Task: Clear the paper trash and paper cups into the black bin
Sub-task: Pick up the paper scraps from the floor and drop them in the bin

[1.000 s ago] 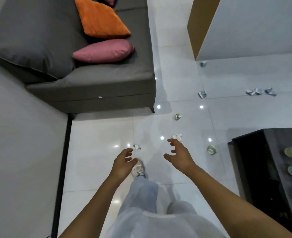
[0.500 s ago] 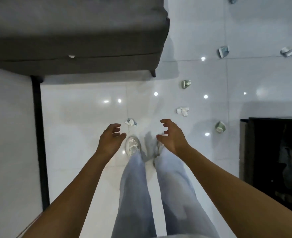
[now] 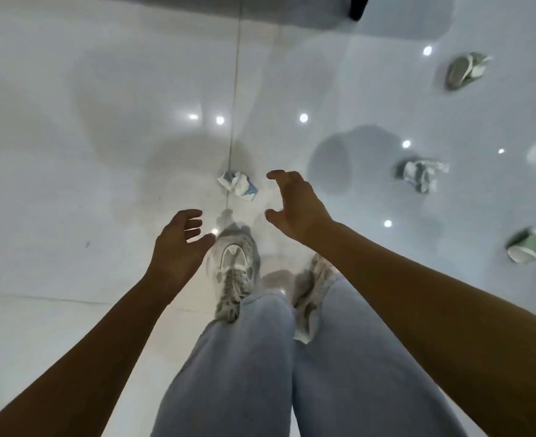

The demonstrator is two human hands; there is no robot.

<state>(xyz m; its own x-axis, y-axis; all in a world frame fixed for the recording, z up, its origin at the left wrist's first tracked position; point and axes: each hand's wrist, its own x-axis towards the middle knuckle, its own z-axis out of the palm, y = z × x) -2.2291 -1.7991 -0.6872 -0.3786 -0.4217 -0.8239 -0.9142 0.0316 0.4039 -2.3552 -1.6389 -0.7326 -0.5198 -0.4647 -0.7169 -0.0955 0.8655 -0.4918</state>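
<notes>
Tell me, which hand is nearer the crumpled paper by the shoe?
Right. The right hand hovers just to the right of the paper, fingers spread toward it. The left hand is lower and to its left, farther off.

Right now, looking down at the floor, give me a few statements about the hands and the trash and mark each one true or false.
1. Both hands hold nothing. True: the left hand and the right hand are open and empty.
2. The crumpled paper wad lies on the floor beyond the shoe. True.
3. The right hand already grips the wad. False: it hovers beside it, fingers spread, not touching.
4. The green paper cup stands upright. False: it lies on its side on the floor.
5. A second crumpled paper lies to the right of the right hand. True.
</notes>
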